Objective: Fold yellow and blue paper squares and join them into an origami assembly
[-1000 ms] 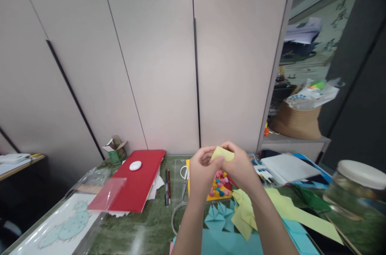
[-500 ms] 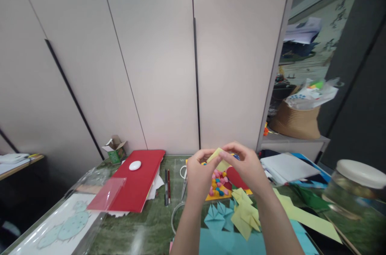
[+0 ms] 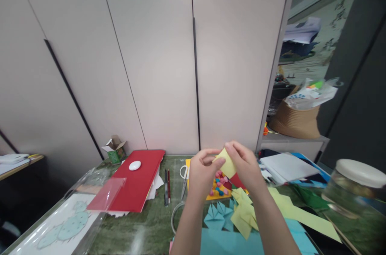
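Note:
My left hand (image 3: pixel 202 174) and my right hand (image 3: pixel 245 166) are raised together above the green table (image 3: pixel 150 223), both pinching a small folded piece of yellow paper (image 3: pixel 228 163). My left thumb presses its left corner, and my right fingers hold its top and right side. Below the hands lie a yellow sheet with several small coloured paper pieces (image 3: pixel 218 186), folded yellow paper shapes (image 3: pixel 244 215) and folded blue paper shapes (image 3: pixel 217 214).
Scissors (image 3: pixel 183 178) and pens (image 3: pixel 167 186) lie left of the hands. A red folder (image 3: pixel 140 182) bearing a white round object (image 3: pixel 135 165) sits further left, by a small open box (image 3: pixel 115 149). A lidded glass jar (image 3: pixel 351 188) stands at right. Cabinet doors rise behind.
The yellow paper has turned between my fingers; it now hangs lower with its flat face showing. My right hand has shifted slightly left, closer to my left hand.

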Tool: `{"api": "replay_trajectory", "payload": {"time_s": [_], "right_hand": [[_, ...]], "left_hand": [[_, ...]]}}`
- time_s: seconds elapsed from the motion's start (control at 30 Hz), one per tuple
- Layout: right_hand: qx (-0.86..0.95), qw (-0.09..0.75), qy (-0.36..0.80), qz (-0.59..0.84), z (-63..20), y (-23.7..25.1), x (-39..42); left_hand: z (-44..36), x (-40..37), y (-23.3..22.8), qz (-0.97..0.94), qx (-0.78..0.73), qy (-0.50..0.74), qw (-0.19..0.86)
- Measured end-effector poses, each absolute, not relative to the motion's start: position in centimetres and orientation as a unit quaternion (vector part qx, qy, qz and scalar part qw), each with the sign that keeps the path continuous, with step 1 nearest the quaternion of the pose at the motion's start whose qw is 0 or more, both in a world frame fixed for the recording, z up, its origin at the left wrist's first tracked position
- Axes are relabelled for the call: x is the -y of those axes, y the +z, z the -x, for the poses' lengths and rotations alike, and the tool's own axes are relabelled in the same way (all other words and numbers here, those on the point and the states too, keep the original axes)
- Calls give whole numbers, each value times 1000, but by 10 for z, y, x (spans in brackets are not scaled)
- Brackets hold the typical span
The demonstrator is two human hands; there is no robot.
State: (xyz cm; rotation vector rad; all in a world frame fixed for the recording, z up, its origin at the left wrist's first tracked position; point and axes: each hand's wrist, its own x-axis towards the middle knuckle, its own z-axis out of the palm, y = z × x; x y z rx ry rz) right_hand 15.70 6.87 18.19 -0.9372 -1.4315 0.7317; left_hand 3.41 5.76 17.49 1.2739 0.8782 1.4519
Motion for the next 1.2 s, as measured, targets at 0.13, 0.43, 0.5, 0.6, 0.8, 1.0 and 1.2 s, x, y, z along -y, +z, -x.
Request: {"api": "replay_trajectory", "payload": {"time_s": [0.13,0.43,0.5,0.6,0.8,1.0,1.2], "right_hand": [[624,611,344,344,-162,184,-66],[741,527,311,275,-171,187,-60],[743,518,308,289,-171,186,-61],[745,505,305,312,-173,187,-61],[754,480,306,328,-179,191,-57],[752,479,297,342,-182,192,-58],[757,472,299,338,-185,191,-59]], "left_hand": [[-32,-61,174,-468,-325,666,482],[-30,-57,177,-414,-271,686,533],[-31,-56,178,-410,-272,685,538],[-30,-56,179,-412,-268,681,542],[-26,-59,176,-434,-268,659,554],[-26,-61,174,-447,-282,656,539],[-25,-63,171,-453,-289,648,539]]}}
